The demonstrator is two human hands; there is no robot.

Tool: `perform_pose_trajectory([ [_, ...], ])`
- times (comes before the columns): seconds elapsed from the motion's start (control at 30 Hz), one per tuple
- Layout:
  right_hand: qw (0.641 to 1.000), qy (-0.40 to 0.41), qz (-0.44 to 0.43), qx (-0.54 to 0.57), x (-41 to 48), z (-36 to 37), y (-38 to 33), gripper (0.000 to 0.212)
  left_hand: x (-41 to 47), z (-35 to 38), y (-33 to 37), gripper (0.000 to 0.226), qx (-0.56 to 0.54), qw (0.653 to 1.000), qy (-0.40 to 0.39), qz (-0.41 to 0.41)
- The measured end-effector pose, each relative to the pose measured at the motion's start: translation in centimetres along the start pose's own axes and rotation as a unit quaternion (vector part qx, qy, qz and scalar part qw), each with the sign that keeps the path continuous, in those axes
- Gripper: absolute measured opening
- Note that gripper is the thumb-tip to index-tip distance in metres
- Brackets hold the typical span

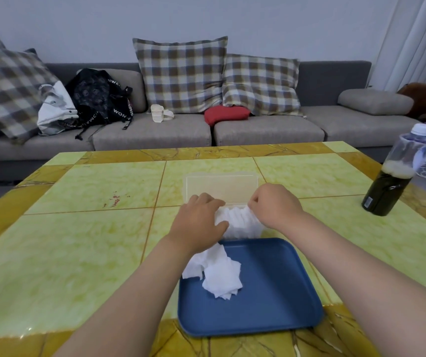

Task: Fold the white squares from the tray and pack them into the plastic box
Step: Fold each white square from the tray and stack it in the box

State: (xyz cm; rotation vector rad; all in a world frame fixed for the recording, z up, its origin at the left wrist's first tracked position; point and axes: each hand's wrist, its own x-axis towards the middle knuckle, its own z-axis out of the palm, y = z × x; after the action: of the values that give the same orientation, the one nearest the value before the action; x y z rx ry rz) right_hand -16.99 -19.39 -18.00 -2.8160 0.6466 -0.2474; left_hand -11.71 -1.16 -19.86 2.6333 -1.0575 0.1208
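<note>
Base of plastic box (220,188) hidden behind left hand (199,220), right hand (273,204), white squares (240,220). Right fingertips curled out of sight. Label on bottle (397,173) too small to read. Far-left pillow (5,91) blurred, cropped at edge.

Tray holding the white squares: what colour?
The tray is plain blue, seen best in the head view.

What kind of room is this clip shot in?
Most likely a home living room: a long grey fabric sofa with checked cushions behind a green-and-yellow tiled table, black backpack on the seat.
</note>
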Motion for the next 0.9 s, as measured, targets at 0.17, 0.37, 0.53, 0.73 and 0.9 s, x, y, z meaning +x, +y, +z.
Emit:
perform_pose_trajectory([
  [0.17, 0.990, -0.037, -0.136, 0.003, -2.2, 0.6, 1.1, 0.042, -1.3, 0.9, 0.4, 0.075, 0.038, 0.993, -0.108, 0.023],
  [0.37, 0.960, -0.181, -0.205, -0.065, -3.4, 2.3, 1.4, 0.070, -0.7, 1.7, 1.7, 0.087, 0.032, 0.986, -0.163, 0.023],
  [0.53, 0.964, -0.156, -0.206, -0.067, -3.7, 1.8, 1.1, 0.066, -1.2, 0.7, 1.2, 0.079, -0.125, 0.983, -0.131, 0.015],
  [0.73, 0.965, 0.018, -0.255, 0.058, -5.5, -0.8, -1.4, 0.030, -3.6, -1.3, -1.2, 0.029, -0.118, 0.991, 0.067, 0.015],
  [0.9, 0.947, -0.168, -0.274, -0.002, -8.2, 0.8, -3.5, 0.037, -6.0, -2.2, -1.3, 0.022, -0.070, 0.996, -0.048, 0.015],
])
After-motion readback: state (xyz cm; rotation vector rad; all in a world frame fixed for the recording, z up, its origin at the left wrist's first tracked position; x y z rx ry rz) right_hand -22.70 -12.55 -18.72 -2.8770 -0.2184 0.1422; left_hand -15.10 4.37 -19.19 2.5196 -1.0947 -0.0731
